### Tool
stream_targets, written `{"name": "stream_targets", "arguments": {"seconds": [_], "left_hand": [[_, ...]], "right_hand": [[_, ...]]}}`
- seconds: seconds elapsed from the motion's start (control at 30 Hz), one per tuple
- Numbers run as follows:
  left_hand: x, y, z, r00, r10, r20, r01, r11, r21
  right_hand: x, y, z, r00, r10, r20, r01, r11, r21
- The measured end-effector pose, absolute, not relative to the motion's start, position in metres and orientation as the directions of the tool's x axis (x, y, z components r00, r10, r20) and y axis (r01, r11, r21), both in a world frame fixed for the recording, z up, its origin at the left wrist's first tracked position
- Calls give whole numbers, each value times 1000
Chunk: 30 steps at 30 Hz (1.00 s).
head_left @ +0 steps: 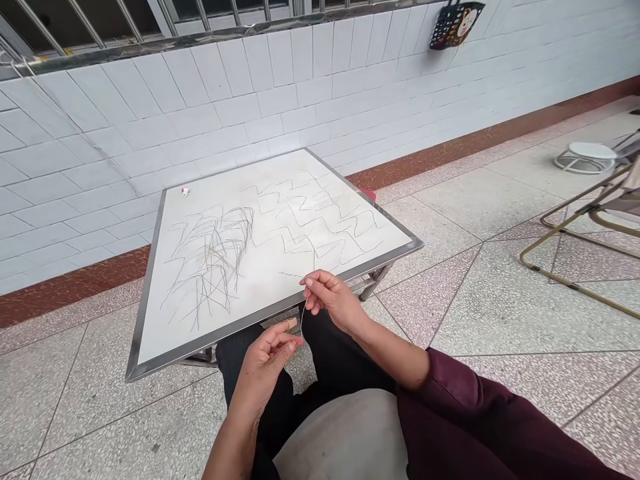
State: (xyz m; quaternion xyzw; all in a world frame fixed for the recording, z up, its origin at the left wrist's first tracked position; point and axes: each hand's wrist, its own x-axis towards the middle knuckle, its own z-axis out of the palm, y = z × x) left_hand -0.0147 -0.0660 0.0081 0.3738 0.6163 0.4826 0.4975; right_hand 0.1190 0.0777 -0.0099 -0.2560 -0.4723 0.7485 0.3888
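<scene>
Now the left hand (263, 377) and right hand (333, 300) pinch one white thread (302, 321).

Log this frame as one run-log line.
left hand: pinches white thread, lower | right hand: pinches it, higher | white table: dark zigzag strands on top

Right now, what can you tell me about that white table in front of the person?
The table has a flat white top in a shiny metal frame, on metal legs, near a tiled wall. Thin dark lines lie across it: a tangled patch and zigzag rows. A small white-and-red object sits near its far corner. The left hand and right hand hold a thread by its near edge.
</scene>
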Motion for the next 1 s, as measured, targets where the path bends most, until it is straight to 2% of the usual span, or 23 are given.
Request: {"name": "stream_targets", "arguments": {"seconds": [0.27,0.6,0.7,0.83,0.9,1.0], "left_hand": [[-10,-69,14,-295,936,-192,-39,189,981],[-13,-71,9,-418,902,-105,110,165,980],[-19,-71,11,-546,837,-3,216,145,966],[-25,-69,16,-703,670,240,430,131,893],[-25,-66,17,-739,619,268,407,91,909],[-20,-59,15,-800,555,227,213,-90,973]], "right_hand": [[120,72,-3,-536,844,4,-380,-238,-894],[125,69,-1,-539,841,48,-296,-135,-946],[128,68,-3,-591,806,31,-284,-172,-943],[123,55,-7,-624,782,-7,-310,-255,-916],[118,44,-10,-588,809,-1,-330,-241,-913],[109,27,-15,-543,839,38,-358,-190,-914]]}}
